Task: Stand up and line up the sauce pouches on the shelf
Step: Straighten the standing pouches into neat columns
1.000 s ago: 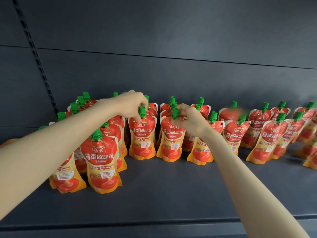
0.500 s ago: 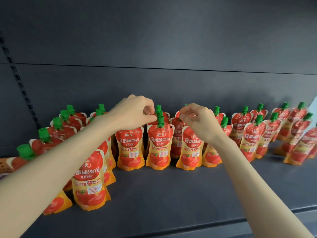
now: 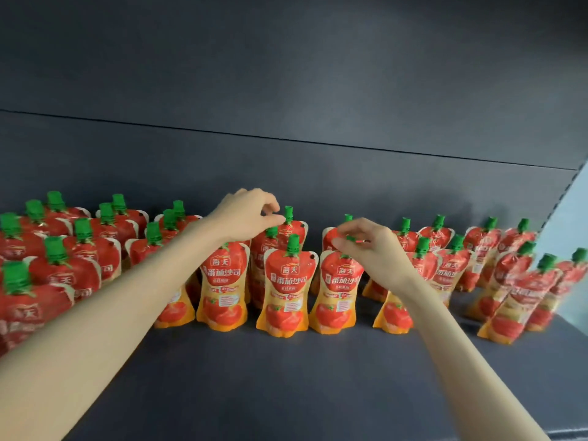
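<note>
The dark shelf comes first, and two bare arms reach in over it. A bit farther in, red and orange sauce pouches stand in a front row. Each one has a green top.

The right hand is over one pouch in that row. Its thumb and finger pinch the green cap of that pouch.

The left hand is a bit higher and farther back. Its fingers are curled and the tips are close together, just beside the top of a pouch in the row behind. I cannot tell if it holds anything.

More pouches stand in rows behind and on both sides. The ones on the right lean over and look blurry. The dark back wall is behind them all.
</note>
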A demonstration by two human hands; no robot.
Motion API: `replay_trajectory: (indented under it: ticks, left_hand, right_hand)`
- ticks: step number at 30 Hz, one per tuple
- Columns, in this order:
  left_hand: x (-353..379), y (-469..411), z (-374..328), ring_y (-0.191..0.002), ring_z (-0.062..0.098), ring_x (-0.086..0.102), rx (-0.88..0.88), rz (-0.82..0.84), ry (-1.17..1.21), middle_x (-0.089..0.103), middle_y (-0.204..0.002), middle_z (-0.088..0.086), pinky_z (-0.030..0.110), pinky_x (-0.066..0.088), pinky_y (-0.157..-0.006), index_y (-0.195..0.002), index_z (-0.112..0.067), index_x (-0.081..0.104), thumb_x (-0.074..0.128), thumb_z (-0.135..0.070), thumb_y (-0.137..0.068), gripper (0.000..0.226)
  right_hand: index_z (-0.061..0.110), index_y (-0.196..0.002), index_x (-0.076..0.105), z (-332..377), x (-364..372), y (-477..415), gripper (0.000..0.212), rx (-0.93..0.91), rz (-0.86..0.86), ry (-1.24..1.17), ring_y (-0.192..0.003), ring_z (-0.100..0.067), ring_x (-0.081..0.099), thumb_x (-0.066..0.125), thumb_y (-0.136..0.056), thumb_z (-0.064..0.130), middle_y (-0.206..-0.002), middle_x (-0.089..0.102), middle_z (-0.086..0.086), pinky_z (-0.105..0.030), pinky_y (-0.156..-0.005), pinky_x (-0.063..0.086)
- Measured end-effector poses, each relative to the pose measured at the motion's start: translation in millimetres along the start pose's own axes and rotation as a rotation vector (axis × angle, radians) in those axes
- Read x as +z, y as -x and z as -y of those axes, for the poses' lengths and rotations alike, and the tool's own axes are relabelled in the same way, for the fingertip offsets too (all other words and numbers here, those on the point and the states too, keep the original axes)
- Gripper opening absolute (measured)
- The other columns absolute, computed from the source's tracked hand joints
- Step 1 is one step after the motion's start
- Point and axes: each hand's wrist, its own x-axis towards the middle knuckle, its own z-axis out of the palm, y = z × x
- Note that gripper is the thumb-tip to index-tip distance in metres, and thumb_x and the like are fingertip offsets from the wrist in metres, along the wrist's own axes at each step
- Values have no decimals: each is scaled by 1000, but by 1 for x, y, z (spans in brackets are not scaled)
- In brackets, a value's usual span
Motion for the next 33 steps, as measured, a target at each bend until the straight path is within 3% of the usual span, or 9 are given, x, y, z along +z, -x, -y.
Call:
replay_trajectory:
  ticks: [6,10,13,15,19,24,29,33]
  left_hand:
    - [11,-6,-4,-113,21,56,-139,56,-51,63,-120,2,44,38,-103,-123,-19,57,61,-35,-88,40]
    - [19,-13,-5,-110,22,57,-148,59,-97,65,-115,3,45,38,-101,-110,-20,65,63,-33,-86,27]
    - [22,-15,-6,-108,20,58,-111,38,17,66,-112,3,39,45,-91,-102,-20,68,64,-27,-86,18]
    - [20,-17,-8,-107,17,58,-80,-14,82,66,-110,3,33,44,-85,-101,-18,68,63,-24,-87,16]
    - [4,-23,-15,-100,15,59,-11,-152,258,65,-105,2,28,45,-83,-103,-16,65,59,-23,-89,16]
    - [-14,-27,-37,-96,11,60,119,-353,446,62,-101,-3,30,51,-85,-106,-15,62,56,-21,-91,17]
    - [-43,-22,-73,-95,10,60,224,-612,561,60,-97,-11,26,52,-83,-107,-14,61,56,-22,-91,19]
    - [-68,1,-102,-93,5,59,314,-789,554,58,-96,-15,14,49,-79,-112,-12,59,54,-23,-93,22]
  right_hand:
    - [15,-102,63,-22,-7,-7,17,-3,104,-177,-90,-6,66,67,-85,16,-97,67,9,-16,-75,52]
    - [11,-99,63,-38,-4,-6,19,41,151,-157,-93,-21,66,68,-84,21,-98,69,-7,-39,-86,54]
    - [-2,-88,60,-44,-4,-5,25,28,159,-158,-87,-33,66,67,-85,22,-87,67,-18,-52,-81,53]
    - [-2,-92,62,-44,-7,-6,24,33,152,-196,-88,-28,68,66,-86,20,-92,70,-17,-47,-82,55]
    - [8,-93,64,-33,-20,-9,10,25,112,-290,-78,-5,69,62,-88,16,-90,71,-2,-16,-66,55]
    - [1,-103,65,-10,-38,-19,26,-48,20,-351,-77,-2,69,63,-86,21,-88,70,3,-13,-62,53]
    - [17,-98,66,29,-59,-25,11,-157,-57,-422,-78,-1,68,62,-87,19,-84,69,10,-12,-61,51]
    - [24,-91,66,60,-78,-19,10,-262,-145,-490,-76,0,68,61,-88,16,-73,70,20,-11,-59,50]
